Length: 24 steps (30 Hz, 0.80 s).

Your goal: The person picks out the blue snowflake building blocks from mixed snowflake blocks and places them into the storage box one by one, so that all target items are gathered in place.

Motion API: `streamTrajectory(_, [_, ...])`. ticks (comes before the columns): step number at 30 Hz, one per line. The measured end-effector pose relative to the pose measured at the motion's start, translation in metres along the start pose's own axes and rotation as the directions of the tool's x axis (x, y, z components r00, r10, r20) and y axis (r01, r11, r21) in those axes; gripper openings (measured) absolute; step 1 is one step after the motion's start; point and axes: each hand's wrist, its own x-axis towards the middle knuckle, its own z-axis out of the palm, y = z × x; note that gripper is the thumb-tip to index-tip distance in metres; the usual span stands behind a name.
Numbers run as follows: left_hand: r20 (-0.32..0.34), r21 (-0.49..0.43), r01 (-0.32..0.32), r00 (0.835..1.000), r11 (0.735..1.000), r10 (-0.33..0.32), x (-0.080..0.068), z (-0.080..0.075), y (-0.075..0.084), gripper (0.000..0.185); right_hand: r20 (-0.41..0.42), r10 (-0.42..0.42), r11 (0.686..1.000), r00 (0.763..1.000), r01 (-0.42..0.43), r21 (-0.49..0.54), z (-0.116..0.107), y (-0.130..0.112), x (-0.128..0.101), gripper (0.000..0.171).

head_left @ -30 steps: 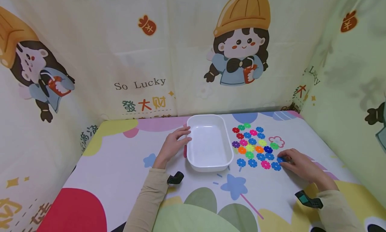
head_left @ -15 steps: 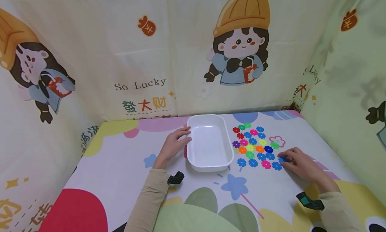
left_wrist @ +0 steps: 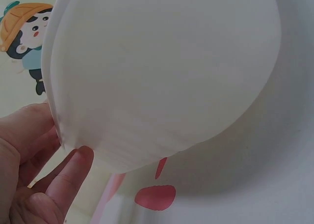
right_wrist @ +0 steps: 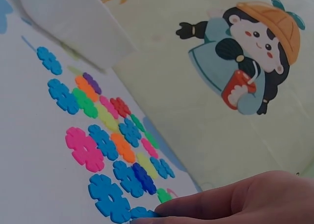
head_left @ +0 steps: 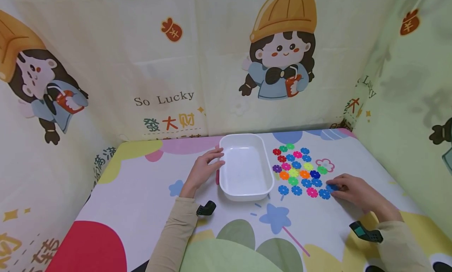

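At the left side of the white plastic tray (head_left: 246,193), my left hand (head_left: 202,170) grips the rim. In the left wrist view, one finger (left_wrist: 73,172) lies against the tray's outer wall while the others pass over the edge. My right hand (head_left: 356,191) pinches a blue snowflake disc (head_left: 331,187) at the near right end of a spread of colored discs. Its fingertips partly cover that disc in the right wrist view. Another blue disc (head_left: 324,194) lies right beside it, and a pink disc (head_left: 312,192) is further left.
Several flat notched discs in blue, green, red, orange, yellow and purple lie right of the tray, including an orange disc (head_left: 284,175) and a dark blue disc (head_left: 315,174). A printed cloth (head_left: 141,209) covers the table. Patterned curtains (head_left: 226,68) surround its back and sides.
My right hand shifts very slightly to the right, its fingers staying at the blue snowflake disc. The left hand and the tray hold still.
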Motion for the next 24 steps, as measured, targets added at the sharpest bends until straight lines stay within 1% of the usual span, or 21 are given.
streamTrajectory(5, [0.001,0.0,0.0,1.0,1.0,0.0,0.0,0.0,0.0,0.038,-0.017,0.007,1.0,1.0,-0.007,0.002,-0.002,-0.003,0.002,0.041])
streamTrajectory(12, [0.0,-0.005,0.002,1.0,1.0,-0.002,0.0,-0.001,0.0,0.037,-0.09,0.011,1.0,0.996,-0.012,-0.002,-0.008,-0.013,0.006,0.044])
streamTrajectory(18, [0.002,0.0,-0.021,1.0,1.0,0.021,0.001,-0.001,-0.001,0.036,-0.117,0.02,1.0,0.993,-0.02,0.001,-0.013,-0.026,0.021,0.046])
streamTrajectory(24, [-0.002,0.006,-0.017,1.0,1.0,0.017,0.0,0.0,-0.001,0.036,-0.133,0.049,0.998,0.99,-0.045,0.037,-0.013,-0.044,0.038,0.046])
